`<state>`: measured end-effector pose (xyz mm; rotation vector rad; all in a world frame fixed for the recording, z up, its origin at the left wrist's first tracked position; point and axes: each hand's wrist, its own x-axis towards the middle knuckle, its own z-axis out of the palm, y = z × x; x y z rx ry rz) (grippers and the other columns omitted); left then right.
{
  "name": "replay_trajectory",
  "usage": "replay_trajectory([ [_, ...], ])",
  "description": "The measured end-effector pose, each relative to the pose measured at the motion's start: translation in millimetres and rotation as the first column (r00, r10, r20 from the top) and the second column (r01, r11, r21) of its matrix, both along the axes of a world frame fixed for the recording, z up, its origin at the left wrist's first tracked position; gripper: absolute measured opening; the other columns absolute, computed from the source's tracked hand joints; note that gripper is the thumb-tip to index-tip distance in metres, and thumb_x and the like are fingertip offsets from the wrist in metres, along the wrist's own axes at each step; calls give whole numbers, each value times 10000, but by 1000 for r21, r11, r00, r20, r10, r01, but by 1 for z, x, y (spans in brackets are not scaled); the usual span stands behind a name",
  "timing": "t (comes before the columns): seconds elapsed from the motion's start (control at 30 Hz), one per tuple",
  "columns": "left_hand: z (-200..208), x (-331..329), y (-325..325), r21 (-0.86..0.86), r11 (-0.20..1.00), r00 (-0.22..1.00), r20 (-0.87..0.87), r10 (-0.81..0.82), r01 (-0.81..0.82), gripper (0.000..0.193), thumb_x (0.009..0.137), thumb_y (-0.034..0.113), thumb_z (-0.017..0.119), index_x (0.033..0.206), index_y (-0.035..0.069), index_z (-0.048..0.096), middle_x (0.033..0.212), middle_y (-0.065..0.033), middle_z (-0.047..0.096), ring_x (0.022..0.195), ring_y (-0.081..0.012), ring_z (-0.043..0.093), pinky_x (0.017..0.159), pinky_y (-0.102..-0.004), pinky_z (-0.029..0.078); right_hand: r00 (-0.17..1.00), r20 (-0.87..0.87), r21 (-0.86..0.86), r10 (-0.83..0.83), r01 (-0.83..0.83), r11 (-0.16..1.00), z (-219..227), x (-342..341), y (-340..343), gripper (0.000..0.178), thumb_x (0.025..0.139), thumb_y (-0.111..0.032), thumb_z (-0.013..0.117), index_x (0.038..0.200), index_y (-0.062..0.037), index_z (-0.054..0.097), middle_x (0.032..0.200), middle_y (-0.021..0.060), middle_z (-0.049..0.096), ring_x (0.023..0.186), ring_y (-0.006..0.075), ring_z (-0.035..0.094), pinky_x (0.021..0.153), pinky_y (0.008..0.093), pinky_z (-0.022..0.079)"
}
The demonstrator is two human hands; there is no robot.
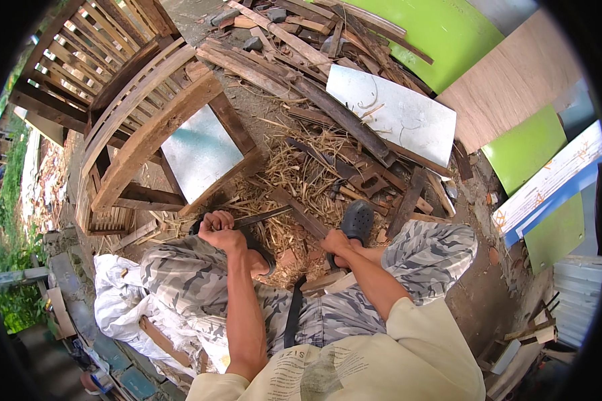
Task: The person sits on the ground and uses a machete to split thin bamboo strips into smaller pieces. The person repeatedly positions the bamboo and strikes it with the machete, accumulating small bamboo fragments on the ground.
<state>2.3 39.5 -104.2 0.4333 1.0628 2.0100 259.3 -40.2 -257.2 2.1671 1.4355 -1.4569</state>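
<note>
My left hand (222, 230) is closed around the dark handle of a long-bladed knife, like a machete. Its blade (264, 216) points right, toward a short wooden slat (301, 212). The near end of that slat is gripped in my right hand (338, 247), beside my right foot in a dark clog (358, 220). The slat slants up and left, and its far end lies over a heap of wood shavings (301, 167). Blade tip and slat come close together; whether they touch I cannot tell.
A wooden chair frame (160, 134) with slats stands at the left front. Wood scraps (267, 73) and a white board (391, 110) lie beyond the shavings. Green panels (525, 147) and plywood (508, 80) lie at the right. White sacking (117, 294) is by my left leg.
</note>
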Motion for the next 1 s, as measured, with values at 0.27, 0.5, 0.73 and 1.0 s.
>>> replay_trajectory([
  [0.27, 57, -32, -2, 248, 968, 913, 404, -58, -49, 404, 903, 341, 348, 538, 182, 279, 445, 24, 235, 399, -122, 200, 425, -288, 205, 520, -588, 71, -620, 796, 601, 111, 2, 75, 431, 874, -384, 709, 769, 11, 576, 566, 64, 526, 424, 179, 533, 390, 369, 424],
  [0.5, 52, -30, -5, 333, 937, 765, 576, -288, 102, 424, 973, 296, 351, 580, 137, 363, 528, -13, 355, 564, -185, 419, 630, -316, 408, 251, -840, 131, -482, 954, 268, 175, 23, 116, 330, 875, -243, 725, 706, -41, 525, 555, 46, 515, 417, 155, 514, 395, 334, 434],
  [0.73, 51, -59, -14, -366, 890, 784, -452, -426, 272, 407, 999, 362, 463, 1073, 7, 649, 1211, -124, 655, 1176, -228, 567, 1023, -376, 386, 385, -868, 293, -315, 907, 302, 250, 58, 125, 323, 885, -237, 718, 705, -19, 562, 565, 38, 524, 417, 135, 504, 396, 297, 400],
  [1.0, 108, 94, 33, -442, 565, 313, -521, -794, 697, 534, 1008, 402, 490, 1388, 27, 475, 1272, -182, 597, 1146, -244, 579, 953, -378, 457, 606, -794, 462, -51, 655, 598, 263, 9, 98, 255, 922, -230, 684, 790, -32, 592, 574, -29, 531, 453, 62, 499, 427, 237, 385],
])
